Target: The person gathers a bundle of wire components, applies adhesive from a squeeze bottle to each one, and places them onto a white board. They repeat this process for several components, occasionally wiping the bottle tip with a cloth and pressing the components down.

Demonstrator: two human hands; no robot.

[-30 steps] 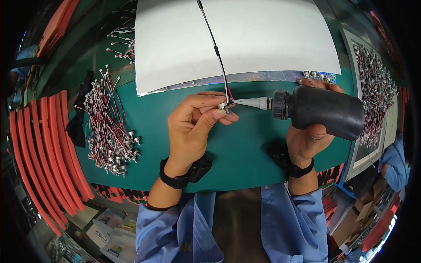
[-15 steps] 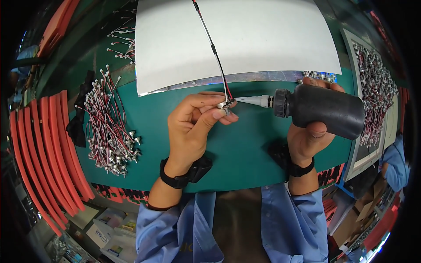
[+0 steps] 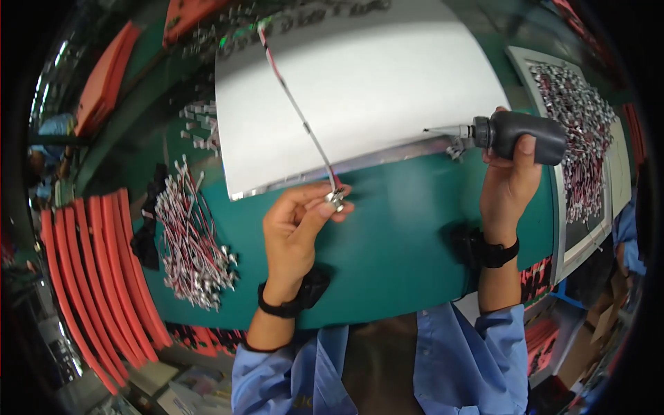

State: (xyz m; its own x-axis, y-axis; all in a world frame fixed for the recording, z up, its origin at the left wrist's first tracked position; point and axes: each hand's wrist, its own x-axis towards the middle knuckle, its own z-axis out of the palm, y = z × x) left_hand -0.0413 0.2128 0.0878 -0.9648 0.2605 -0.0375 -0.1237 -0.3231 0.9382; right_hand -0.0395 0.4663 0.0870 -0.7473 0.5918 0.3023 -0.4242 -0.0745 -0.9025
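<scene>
My left hand (image 3: 290,225) pinches a small round metal part (image 3: 336,201) between thumb and fingers. From that part a thin red, black and white wire lead (image 3: 302,121) runs up over the white sheet, ending in a small white connector. My right hand (image 3: 510,190) is wrapped round a black squeeze bottle (image 3: 531,136), which lies nearly level. The bottle's pale, tapered nozzle (image 3: 453,131) points left, over the sheet's right edge and well apart from the metal part.
A green mat (image 3: 387,256) covers the table under a white sheet (image 3: 360,90). Bundled wired parts (image 3: 197,242) lie at left, beside stacked red trays (image 3: 97,283). At right, a grey-framed tray (image 3: 561,266) holds many more wired parts. Loose connectors (image 3: 200,124) lie at the far left.
My right hand has drawn the bottle away to the right, so the nozzle no longer meets the metal part. My left hand keeps its pinch. The whole view has tilted.
</scene>
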